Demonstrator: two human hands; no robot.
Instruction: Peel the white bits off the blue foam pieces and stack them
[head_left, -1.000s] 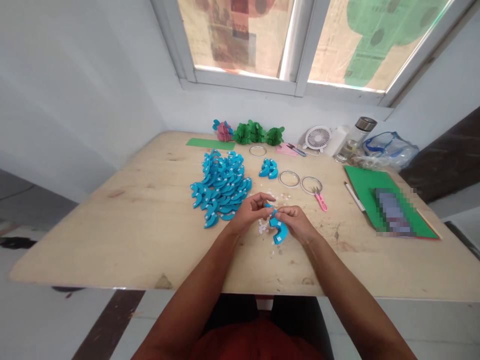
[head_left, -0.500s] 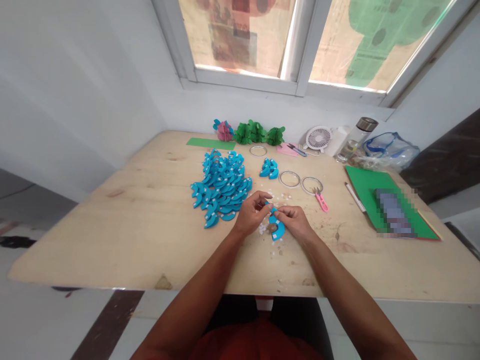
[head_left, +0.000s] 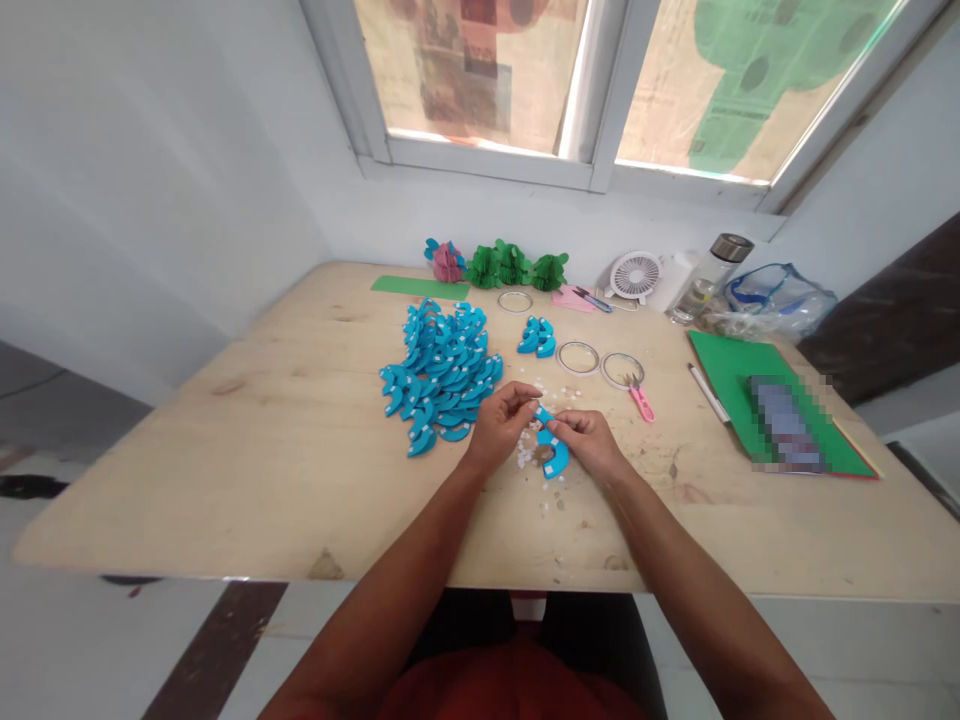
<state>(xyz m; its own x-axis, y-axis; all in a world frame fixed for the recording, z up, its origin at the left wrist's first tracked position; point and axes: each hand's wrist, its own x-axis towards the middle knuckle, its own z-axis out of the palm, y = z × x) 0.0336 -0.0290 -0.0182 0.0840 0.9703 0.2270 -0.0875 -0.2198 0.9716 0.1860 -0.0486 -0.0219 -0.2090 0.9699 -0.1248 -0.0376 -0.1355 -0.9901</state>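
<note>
My left hand (head_left: 507, 420) and my right hand (head_left: 583, 436) meet over the wooden table, both pinching a small blue arch-shaped piece (head_left: 545, 415) between them. The fingers hide part of it. Just below lies another blue arch piece (head_left: 556, 460) with white squares on its ends, close to my right thumb. Small white paper bits (head_left: 525, 452) are scattered around it. To the left of my left hand spreads a large heap of blue arch pieces (head_left: 446, 365) with white squares. A smaller group of blue arch pieces (head_left: 537, 337) stands beyond my hands.
Tape-like rings (head_left: 578, 343) and pink-handled snips (head_left: 640, 400) lie beyond my right hand. Green paper (head_left: 720, 375), a pen (head_left: 708, 393) and a blurred-out object are at the right. Along the back stand green paper shapes (head_left: 513, 265), a white fan (head_left: 636, 276) and a bottle (head_left: 711, 280).
More of the held blue arch piece, with a white spot on it, shows between my fingers now. Both hands keep almost the same place; the view has shifted slightly.
</note>
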